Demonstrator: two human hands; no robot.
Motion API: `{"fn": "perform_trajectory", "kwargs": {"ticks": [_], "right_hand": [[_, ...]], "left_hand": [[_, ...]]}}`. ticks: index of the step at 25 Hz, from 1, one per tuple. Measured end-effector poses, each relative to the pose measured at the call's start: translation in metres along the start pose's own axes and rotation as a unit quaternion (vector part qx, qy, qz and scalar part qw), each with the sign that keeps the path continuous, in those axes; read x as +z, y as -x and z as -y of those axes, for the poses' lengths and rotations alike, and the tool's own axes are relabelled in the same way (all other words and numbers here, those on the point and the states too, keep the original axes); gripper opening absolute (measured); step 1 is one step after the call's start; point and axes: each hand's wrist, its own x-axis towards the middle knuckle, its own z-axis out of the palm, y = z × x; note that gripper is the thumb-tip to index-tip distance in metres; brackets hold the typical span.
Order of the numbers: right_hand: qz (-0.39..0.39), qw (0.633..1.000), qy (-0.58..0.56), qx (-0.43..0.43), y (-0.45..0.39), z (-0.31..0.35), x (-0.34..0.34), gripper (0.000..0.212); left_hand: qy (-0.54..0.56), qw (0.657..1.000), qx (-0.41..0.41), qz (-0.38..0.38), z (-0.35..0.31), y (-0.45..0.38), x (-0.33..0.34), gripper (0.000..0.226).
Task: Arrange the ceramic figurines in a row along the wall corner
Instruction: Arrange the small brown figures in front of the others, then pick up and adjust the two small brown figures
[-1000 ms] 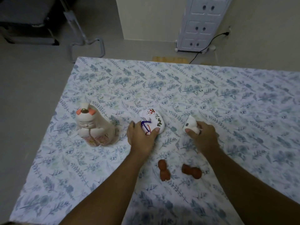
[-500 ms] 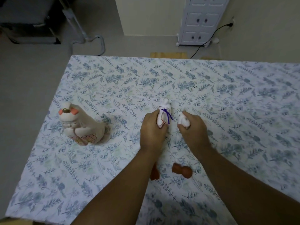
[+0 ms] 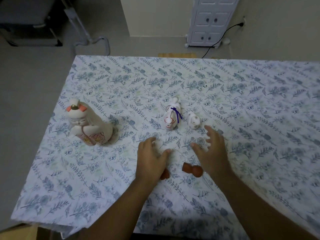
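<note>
A tall cream doll figurine (image 3: 87, 123) with pink hair pieces stands at the left of the floral cloth. A white animal figurine with a purple cord (image 3: 172, 116) stands mid-table, and a smaller white spotted figurine (image 3: 194, 120) stands just right of it. Two small brown figurines lie nearer me: one (image 3: 193, 169) between my hands, the other (image 3: 164, 174) mostly hidden under my left hand. My left hand (image 3: 150, 160) hovers open with fingers spread, below the corded figurine. My right hand (image 3: 212, 149) is open too, just below the spotted one. Neither holds anything.
The floral cloth (image 3: 242, 104) covers the table, whose left edge drops to a grey floor. A white drawer unit (image 3: 210, 21) with a black cable stands against the far wall. A metal chair frame (image 3: 90, 37) stands beyond the table's far left corner.
Both hands let go of the two white figurines, which now stand side by side, and drew back toward me with fingers spread.
</note>
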Motion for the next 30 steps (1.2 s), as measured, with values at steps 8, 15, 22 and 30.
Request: {"fn": "perform_trajectory", "kwargs": {"ticks": [8, 15, 22, 30], "right_hand": [[0.111, 0.987, 0.106, -0.048, 0.071, -0.03, 0.002, 0.05], [0.065, 0.997, 0.032, -0.033, 0.066, -0.022, -0.009, 0.039], [-0.012, 0.999, 0.025, -0.019, 0.054, -0.01, -0.012, 0.029], [0.057, 0.996, 0.059, -0.015, 0.039, -0.02, -0.003, 0.046]], "left_hand": [[0.042, 0.997, -0.045, 0.047, 0.018, 0.041, 0.0, 0.028], [0.101, 0.993, -0.027, 0.049, 0.019, 0.047, 0.003, 0.029], [0.138, 0.984, 0.059, 0.091, -0.004, 0.039, 0.019, 0.047], [0.138, 0.981, 0.093, 0.098, 0.0, 0.039, 0.033, 0.031]]}}
